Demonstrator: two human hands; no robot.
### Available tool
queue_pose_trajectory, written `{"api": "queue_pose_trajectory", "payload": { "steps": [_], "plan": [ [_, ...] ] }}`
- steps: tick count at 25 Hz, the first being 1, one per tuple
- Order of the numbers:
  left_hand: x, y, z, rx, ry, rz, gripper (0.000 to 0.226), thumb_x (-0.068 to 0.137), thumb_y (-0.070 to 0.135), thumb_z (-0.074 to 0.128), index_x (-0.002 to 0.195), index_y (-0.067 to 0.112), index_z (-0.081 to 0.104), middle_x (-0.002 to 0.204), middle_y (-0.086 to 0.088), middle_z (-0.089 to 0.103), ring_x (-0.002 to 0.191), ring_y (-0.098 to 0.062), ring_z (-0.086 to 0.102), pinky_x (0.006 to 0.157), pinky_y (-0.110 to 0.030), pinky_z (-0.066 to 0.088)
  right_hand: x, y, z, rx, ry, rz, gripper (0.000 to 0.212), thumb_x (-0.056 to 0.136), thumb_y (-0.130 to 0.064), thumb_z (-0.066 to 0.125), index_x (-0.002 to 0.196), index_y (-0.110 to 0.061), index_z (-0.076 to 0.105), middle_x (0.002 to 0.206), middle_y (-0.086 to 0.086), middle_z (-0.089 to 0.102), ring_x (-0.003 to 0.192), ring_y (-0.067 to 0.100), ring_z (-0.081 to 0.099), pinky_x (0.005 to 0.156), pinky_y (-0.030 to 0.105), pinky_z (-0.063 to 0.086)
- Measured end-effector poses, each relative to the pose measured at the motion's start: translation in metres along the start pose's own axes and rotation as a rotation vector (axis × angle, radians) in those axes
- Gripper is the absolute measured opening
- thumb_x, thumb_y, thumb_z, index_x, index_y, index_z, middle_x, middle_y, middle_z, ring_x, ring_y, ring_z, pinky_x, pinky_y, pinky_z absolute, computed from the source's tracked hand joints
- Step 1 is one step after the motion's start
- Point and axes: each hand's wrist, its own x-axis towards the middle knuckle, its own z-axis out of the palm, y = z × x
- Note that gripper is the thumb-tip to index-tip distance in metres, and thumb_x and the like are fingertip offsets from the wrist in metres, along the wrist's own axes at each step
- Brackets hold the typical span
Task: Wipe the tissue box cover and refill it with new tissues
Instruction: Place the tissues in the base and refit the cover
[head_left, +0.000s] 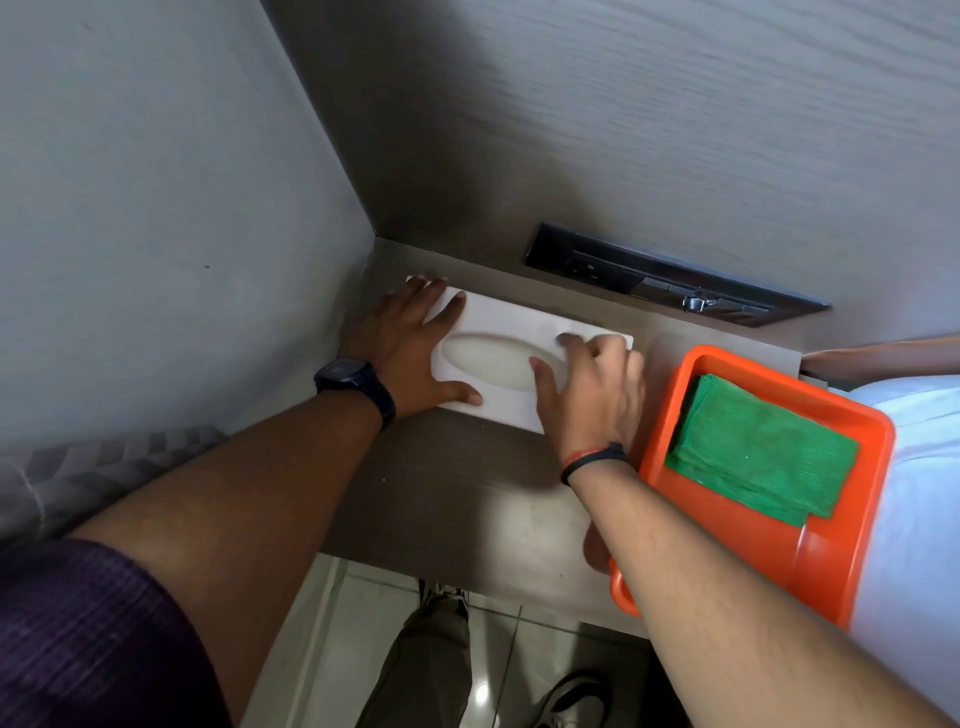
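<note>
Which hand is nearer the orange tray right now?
The right hand, with thin wristbands, on the right end of the cover, beside the tray. The left hand, wearing a dark watch, rests on its other end.

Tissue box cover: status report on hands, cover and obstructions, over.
Left hand flat on left end of tissue box cover; right hand over right end, grip unclear. Green cloth folded in orange tray, untouched. Nothing blocking.

Single view: head-worn, wide-angle. Looks forward and steeply down over counter, close, at arm's reach. Tissue box cover near frame centre. Left forearm and right forearm enter from bottom. Floor shows below counter's near edge.
</note>
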Motion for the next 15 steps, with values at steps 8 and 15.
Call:
{"api": "queue_pose_trajectory", "payload": {
  "steps": [8,15],
  "plan": [
    [0.003,0.004,0.011,-0.033,-0.033,-0.017,0.117,0.059,0.075,0.064,0.149,0.022,0.009,0.157,-0.008,0.005,0.141,-0.024,-0.003,0.112,-0.044,0.005,0.031,-0.035,0.021,-0.202,-0.578,-0.272,0.02,0.091,-0.014,0.052,0.105,-0.014,0.066,0.106,0.01,0.067,0.095,0.032,0.064,0.071,0.032,0.045],
    [0.003,0.008,0.004,0.031,-0.07,-0.022,0.113,0.062,0.072,0.064,0.148,0.022,0.009,0.157,-0.008,0.004,0.141,-0.026,-0.003,0.112,-0.046,0.005,0.025,-0.029,0.012,-0.148,-0.5,-0.345,0.019,0.087,-0.012,0.047,0.085,-0.014,0.066,0.089,0.007,0.066,0.078,0.033,0.063,0.059,0.029,0.033]
  ]
}}
